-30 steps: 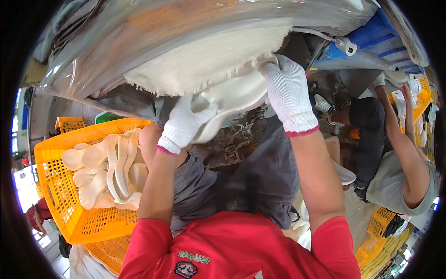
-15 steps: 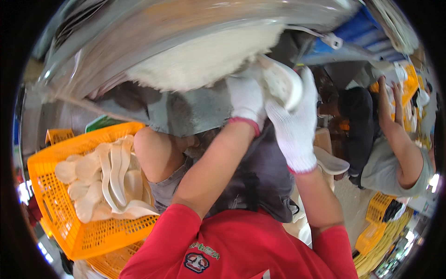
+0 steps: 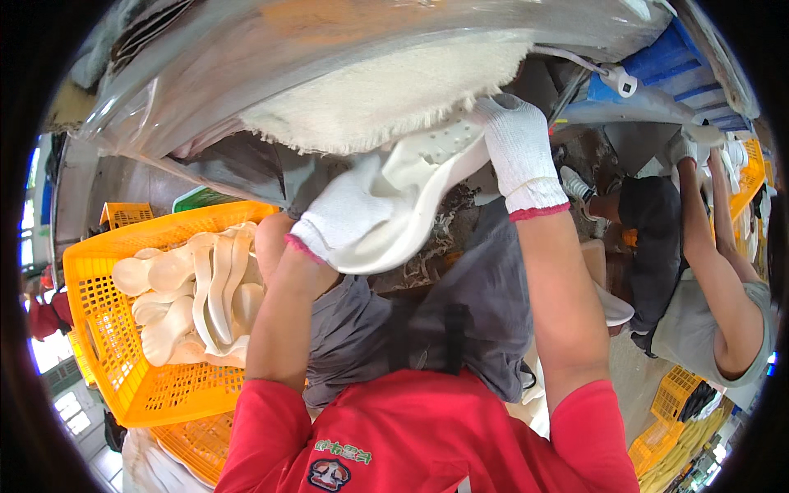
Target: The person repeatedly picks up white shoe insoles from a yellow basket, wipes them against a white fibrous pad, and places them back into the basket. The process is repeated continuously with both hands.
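Observation:
A white insole [image 3: 421, 193] with small holes toward its far end stretches between both my gloved hands, above my lap. My left hand [image 3: 345, 209], in a white knit glove, is closed round its near, wide end. The right hand [image 3: 519, 148], gloved alike, grips the far end, its fingertips partly hidden. Just beyond the insole is a pale, fluffy cloth-like pad [image 3: 378, 94] with a frayed edge. The insole's far end lies against or close under that edge; I cannot tell whether they touch.
An orange plastic basket [image 3: 107, 361] at my left holds several cream insoles [image 3: 218, 287]. A grey, plastic-like hood [image 3: 205, 66] arches over the pad. A white cable end [image 3: 618, 80] hangs at the upper right. A co-worker in a grey shirt [image 3: 699, 316] sits at my right.
My left hand has moved left and nearer me, to the insole's wide end. The insole has turned from steeply angled to stretched across between my hands. The right hand has moved slightly up.

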`<action>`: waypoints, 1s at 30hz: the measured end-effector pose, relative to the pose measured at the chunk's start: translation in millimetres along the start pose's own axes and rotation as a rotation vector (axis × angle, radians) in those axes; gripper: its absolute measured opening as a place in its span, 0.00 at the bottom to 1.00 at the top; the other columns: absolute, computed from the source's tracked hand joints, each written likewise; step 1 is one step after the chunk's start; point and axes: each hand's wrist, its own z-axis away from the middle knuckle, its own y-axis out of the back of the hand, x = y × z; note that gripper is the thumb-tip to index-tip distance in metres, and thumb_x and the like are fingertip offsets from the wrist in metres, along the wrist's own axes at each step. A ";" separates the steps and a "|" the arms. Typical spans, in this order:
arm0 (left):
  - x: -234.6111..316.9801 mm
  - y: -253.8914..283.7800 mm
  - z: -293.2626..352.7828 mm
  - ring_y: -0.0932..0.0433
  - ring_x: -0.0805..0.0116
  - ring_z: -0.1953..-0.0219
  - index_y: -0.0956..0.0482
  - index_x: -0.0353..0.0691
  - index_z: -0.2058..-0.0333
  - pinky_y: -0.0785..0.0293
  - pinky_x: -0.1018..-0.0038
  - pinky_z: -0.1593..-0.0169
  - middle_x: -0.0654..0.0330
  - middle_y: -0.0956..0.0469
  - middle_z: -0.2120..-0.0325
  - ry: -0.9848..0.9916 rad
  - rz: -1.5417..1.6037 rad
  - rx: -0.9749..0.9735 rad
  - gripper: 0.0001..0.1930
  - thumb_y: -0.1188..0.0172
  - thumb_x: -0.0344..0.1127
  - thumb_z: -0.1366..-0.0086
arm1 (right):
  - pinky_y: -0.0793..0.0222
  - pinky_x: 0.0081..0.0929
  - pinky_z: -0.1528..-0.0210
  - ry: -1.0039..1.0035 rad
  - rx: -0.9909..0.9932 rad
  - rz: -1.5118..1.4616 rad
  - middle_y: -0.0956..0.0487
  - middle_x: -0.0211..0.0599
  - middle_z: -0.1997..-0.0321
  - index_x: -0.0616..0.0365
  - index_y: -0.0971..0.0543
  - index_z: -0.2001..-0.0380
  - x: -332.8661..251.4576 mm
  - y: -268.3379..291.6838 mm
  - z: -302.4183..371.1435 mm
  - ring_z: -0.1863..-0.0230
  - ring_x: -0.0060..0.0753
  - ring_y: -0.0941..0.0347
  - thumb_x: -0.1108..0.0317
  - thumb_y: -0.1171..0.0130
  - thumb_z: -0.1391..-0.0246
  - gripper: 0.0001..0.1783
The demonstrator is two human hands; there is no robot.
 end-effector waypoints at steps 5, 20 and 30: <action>21.1 -68.5 -13.1 0.17 0.69 0.42 0.21 0.35 0.34 0.21 0.68 0.38 0.60 0.14 0.44 0.000 0.636 -0.020 0.29 0.26 0.36 0.30 | 0.21 0.39 0.41 -0.109 0.041 0.152 0.12 0.59 0.48 0.68 0.18 0.42 -64.3 -18.9 33.7 0.46 0.54 0.14 0.51 0.26 0.47 0.37; -10.7 -65.6 -23.2 0.15 0.43 0.50 0.22 0.40 0.36 0.17 0.47 0.42 0.45 0.16 0.48 -0.088 1.746 -0.261 0.38 0.55 0.71 0.20 | 0.15 0.38 0.50 0.815 -0.362 0.785 0.12 0.41 0.44 0.57 0.17 0.38 -70.4 -27.2 155.6 0.46 0.48 0.13 0.67 0.29 0.46 0.31; -38.5 -53.9 -94.3 0.18 0.52 0.42 0.25 0.39 0.36 0.19 0.56 0.39 0.51 0.17 0.47 -0.038 1.589 0.021 0.21 0.48 0.45 0.17 | 0.18 0.42 0.63 0.811 -0.069 0.693 0.12 0.47 0.62 0.56 0.11 0.55 -53.0 -52.8 119.9 0.66 0.54 0.14 0.62 0.23 0.41 0.14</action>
